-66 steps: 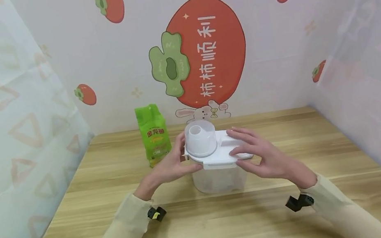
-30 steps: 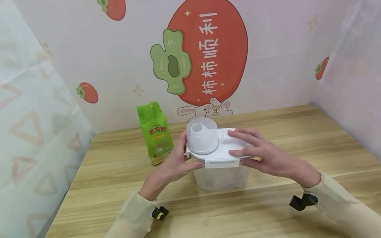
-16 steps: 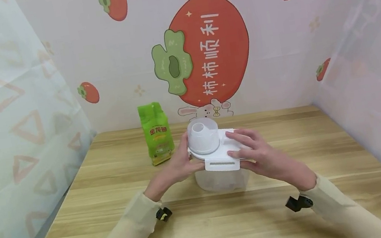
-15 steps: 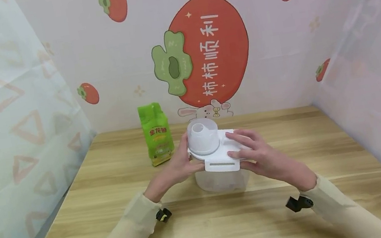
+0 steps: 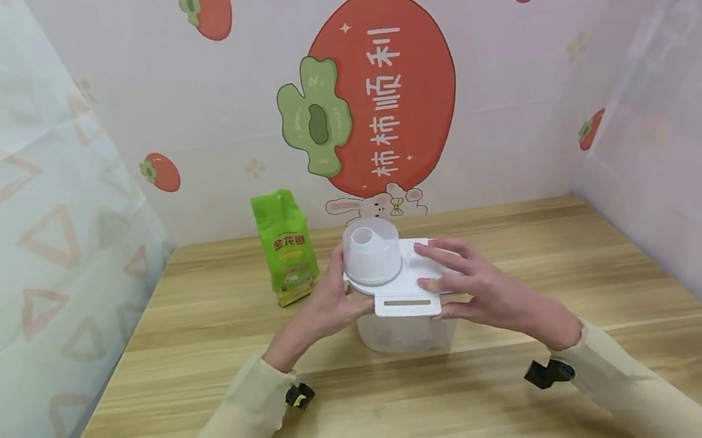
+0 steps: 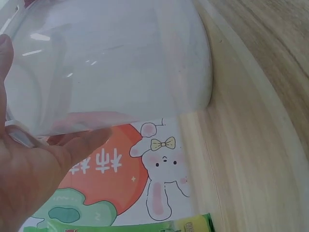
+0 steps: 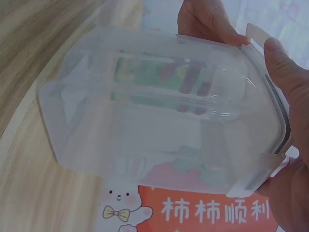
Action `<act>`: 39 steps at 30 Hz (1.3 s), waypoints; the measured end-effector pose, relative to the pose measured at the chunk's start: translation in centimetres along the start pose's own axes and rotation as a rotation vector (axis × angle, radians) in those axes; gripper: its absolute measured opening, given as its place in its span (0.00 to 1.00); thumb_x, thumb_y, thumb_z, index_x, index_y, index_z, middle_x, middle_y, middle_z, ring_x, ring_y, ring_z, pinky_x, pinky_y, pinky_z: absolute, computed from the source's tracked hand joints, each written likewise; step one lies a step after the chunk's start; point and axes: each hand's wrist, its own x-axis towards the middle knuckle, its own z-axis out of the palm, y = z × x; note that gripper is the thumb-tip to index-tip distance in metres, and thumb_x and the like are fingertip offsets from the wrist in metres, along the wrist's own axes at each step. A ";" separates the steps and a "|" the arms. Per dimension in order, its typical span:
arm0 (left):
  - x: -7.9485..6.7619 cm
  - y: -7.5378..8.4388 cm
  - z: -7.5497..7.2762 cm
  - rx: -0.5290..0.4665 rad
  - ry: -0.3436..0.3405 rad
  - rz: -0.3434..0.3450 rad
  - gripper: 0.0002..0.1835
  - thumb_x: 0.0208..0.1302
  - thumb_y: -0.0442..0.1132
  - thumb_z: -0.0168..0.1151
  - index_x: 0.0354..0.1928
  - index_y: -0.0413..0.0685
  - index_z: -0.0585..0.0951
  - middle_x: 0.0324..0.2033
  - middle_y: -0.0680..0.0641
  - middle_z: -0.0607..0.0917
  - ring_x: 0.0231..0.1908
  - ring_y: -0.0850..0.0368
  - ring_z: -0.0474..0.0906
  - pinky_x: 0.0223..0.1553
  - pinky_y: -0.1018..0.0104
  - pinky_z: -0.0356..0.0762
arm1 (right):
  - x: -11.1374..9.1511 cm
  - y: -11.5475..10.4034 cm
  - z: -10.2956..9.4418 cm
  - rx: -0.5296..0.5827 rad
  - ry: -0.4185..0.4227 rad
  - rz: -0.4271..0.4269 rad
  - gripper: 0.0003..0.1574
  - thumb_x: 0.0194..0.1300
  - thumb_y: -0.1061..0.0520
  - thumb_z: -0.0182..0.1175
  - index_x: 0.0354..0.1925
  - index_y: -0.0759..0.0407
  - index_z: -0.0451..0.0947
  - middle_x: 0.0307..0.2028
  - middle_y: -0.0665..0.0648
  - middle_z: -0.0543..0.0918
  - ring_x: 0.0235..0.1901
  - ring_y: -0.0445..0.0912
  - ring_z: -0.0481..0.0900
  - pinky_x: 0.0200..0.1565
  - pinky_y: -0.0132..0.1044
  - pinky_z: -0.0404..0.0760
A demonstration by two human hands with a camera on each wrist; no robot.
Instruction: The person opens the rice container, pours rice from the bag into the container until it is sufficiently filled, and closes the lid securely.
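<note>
A translucent plastic storage container [image 5: 397, 337] stands upright on the wooden table, topped by a white lid [image 5: 406, 284]. A clear measuring cup [image 5: 373, 255] sits upside down on the lid's left part. The front latch [image 5: 409, 312] of the lid is swung outward from the container wall. My left hand [image 5: 323, 306] grips the lid's left end, thumb in front beside the latch and fingers behind. From the right, my right hand [image 5: 486, 291] holds the lid, with fingers on top and the thumb at the latch's right edge. Through the container's wall [image 7: 159, 130] no contents show.
A green printed bag [image 5: 287, 248] stands upright on the table [image 5: 383, 421], behind and left of the container. Behind the table hangs a white backdrop [image 5: 492, 151] with persimmon prints, and pale cloth walls close off both sides.
The front latch has swung up and outward from the container's front. My right thumb has slid left to the latch's edge. Container and green bag stay in place.
</note>
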 end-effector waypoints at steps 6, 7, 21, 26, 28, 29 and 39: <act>0.0 0.1 -0.1 -0.021 0.006 -0.039 0.57 0.50 0.37 0.76 0.74 0.50 0.47 0.69 0.42 0.63 0.68 0.46 0.65 0.64 0.46 0.71 | 0.1 -0.3 -0.3 -0.016 -0.044 0.023 0.27 0.61 0.35 0.59 0.52 0.47 0.82 0.68 0.64 0.69 0.65 0.63 0.64 0.56 0.57 0.77; 0.1 0.1 -0.1 -0.027 0.006 -0.050 0.56 0.50 0.37 0.76 0.74 0.51 0.47 0.69 0.43 0.64 0.68 0.46 0.66 0.63 0.46 0.72 | 0.2 -0.3 -0.4 -0.016 -0.054 0.026 0.27 0.62 0.35 0.59 0.52 0.47 0.82 0.68 0.64 0.69 0.65 0.63 0.64 0.56 0.58 0.77; 0.4 -1.0 -1.4 -0.097 -0.037 -0.051 0.51 0.53 0.32 0.73 0.74 0.49 0.51 0.67 0.40 0.66 0.66 0.43 0.67 0.63 0.48 0.72 | -0.2 1.1 -2.6 -0.022 0.037 0.197 0.23 0.59 0.60 0.68 0.54 0.56 0.79 0.62 0.63 0.76 0.61 0.56 0.72 0.65 0.28 0.67; 0.8 -1.0 -2.4 -0.076 -0.058 -0.064 0.49 0.55 0.34 0.72 0.74 0.54 0.54 0.66 0.44 0.68 0.64 0.45 0.70 0.63 0.50 0.74 | -0.4 1.8 -2.7 -0.042 0.047 0.261 0.25 0.56 0.64 0.69 0.53 0.59 0.79 0.54 0.60 0.81 0.54 0.54 0.79 0.53 0.41 0.80; 0.9 -1.0 -2.7 -0.069 -0.062 -0.065 0.49 0.55 0.35 0.73 0.74 0.57 0.55 0.65 0.46 0.69 0.64 0.46 0.70 0.62 0.50 0.75 | -0.6 2.0 -2.5 -0.031 0.041 0.283 0.24 0.56 0.65 0.69 0.53 0.60 0.79 0.50 0.59 0.83 0.48 0.52 0.82 0.44 0.44 0.84; 0.9 -1.0 -2.8 -0.066 -0.063 -0.065 0.49 0.55 0.36 0.73 0.75 0.59 0.55 0.65 0.47 0.69 0.64 0.47 0.70 0.62 0.51 0.75 | -0.7 2.1 -2.4 -0.018 0.035 0.295 0.24 0.57 0.65 0.68 0.53 0.61 0.78 0.49 0.59 0.84 0.46 0.52 0.83 0.41 0.43 0.85; 1.2 -1.1 -3.9 -0.109 -0.072 -0.050 0.47 0.57 0.32 0.71 0.75 0.56 0.56 0.67 0.45 0.68 0.64 0.44 0.72 0.61 0.53 0.77 | -0.9 2.2 -1.7 0.077 0.015 0.358 0.17 0.60 0.64 0.67 0.49 0.60 0.80 0.48 0.60 0.83 0.37 0.48 0.85 0.36 0.36 0.86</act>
